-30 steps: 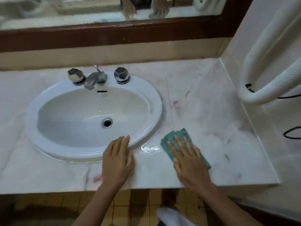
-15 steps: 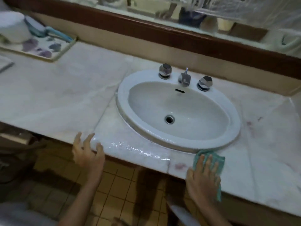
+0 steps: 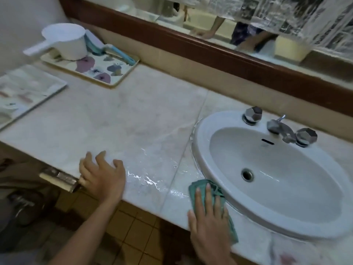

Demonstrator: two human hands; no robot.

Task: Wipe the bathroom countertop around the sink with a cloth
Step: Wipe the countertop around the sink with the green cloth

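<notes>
The right hand (image 3: 209, 220) lies flat on a green cloth (image 3: 202, 185), fingers straight and together, pressing it onto the counter (image 3: 124, 121). It grips nothing; the palm and fingers simply bear down. The cloth sits on the narrow front strip of the counter, its far edge bunched up against the front-left rim of the sink (image 3: 202, 134), and a corner trails out past the wrist towards the counter's edge.

The left hand (image 3: 102, 176) is at the counter's front edge, well left of the cloth, fingers spread and relaxed, holding nothing. Whether the fingertips touch the marble I cannot tell. Between the two hands a film of water (image 3: 149, 180) glistens on the surface, running up along the sink's left rim.

At the back of the sink stand two faceted taps (image 3: 253, 114) with a spout (image 3: 277, 127) between them. Far left, near the wall, a flower-patterned tray (image 3: 114, 81) carries a white dipper (image 3: 66, 43). A second tray (image 3: 28, 92), blurred, lies just in front of it. A wood-framed mirror (image 3: 210, 22) runs along the back. Brown floor (image 3: 133, 226) tiles show below the counter.
</notes>
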